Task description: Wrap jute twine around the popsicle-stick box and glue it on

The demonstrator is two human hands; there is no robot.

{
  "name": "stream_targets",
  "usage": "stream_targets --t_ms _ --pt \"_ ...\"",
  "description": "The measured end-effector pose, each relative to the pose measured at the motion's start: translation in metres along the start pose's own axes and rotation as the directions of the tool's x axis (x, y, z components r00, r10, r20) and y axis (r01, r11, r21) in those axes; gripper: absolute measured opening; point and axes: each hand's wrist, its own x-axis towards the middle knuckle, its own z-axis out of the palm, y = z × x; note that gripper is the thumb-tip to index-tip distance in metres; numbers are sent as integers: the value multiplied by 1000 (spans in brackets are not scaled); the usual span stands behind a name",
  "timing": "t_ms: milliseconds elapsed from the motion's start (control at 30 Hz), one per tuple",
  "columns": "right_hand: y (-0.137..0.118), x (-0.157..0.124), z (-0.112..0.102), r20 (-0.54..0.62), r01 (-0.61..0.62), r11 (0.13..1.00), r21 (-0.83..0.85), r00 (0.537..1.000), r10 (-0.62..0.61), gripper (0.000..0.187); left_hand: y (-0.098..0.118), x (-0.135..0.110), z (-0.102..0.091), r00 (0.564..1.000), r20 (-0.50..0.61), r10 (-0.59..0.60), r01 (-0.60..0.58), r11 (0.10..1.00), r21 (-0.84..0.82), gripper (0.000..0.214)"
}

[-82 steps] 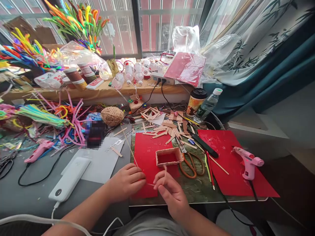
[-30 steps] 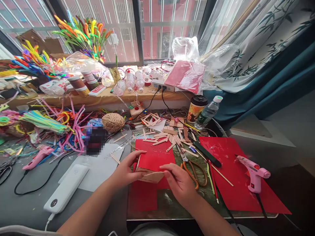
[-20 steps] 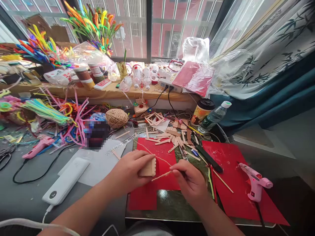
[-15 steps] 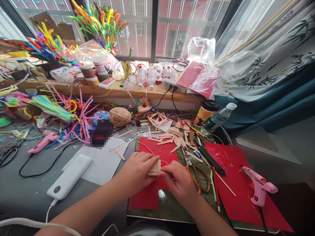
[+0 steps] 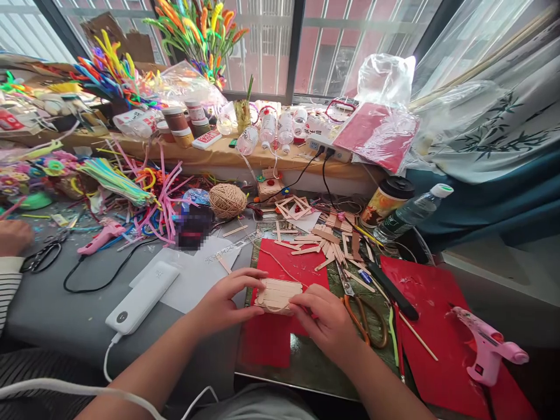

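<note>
A small box of wooden craft sticks (image 5: 279, 293) lies bottom-up between my two hands, over a red paper sheet (image 5: 280, 315). My left hand (image 5: 225, 300) grips its left end, thumb under and fingers on the far edge. My right hand (image 5: 326, 318) pinches its right end. A thin strand of twine (image 5: 280, 265) runs from the box toward the twine ball (image 5: 227, 200).
Scissors with orange handles (image 5: 365, 312) lie just right of my right hand. Loose craft sticks (image 5: 326, 242), a black pen (image 5: 391, 286), a pink glue gun (image 5: 492, 347), a white power bank (image 5: 142, 297), a cup (image 5: 387, 201) and a bottle (image 5: 411, 213) surround them. Another person's hand (image 5: 13, 236) is at the far left.
The stick box was lifted off the red sheet and turned over, so its flat bottom faces up. Both hands now hold its ends. The view shifted, revealing another person's hand.
</note>
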Motion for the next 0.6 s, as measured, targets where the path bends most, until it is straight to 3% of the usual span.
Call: stream_targets --t_ms 133,367,600 --pt "-4 1 1 -13 -8 1000 18 1000 8 10 2 2 4 1000 11 17 -17 999 -29 37" --pt "-12 -4 1 -160 -33 988 148 986 57 17 -6 -1 10 999 -37 -20 14 988 -156 47" --pt "-7 3 16 -91 -56 997 50 994 60 14 -6 0 12 998 -58 -23 13 986 -165 33"
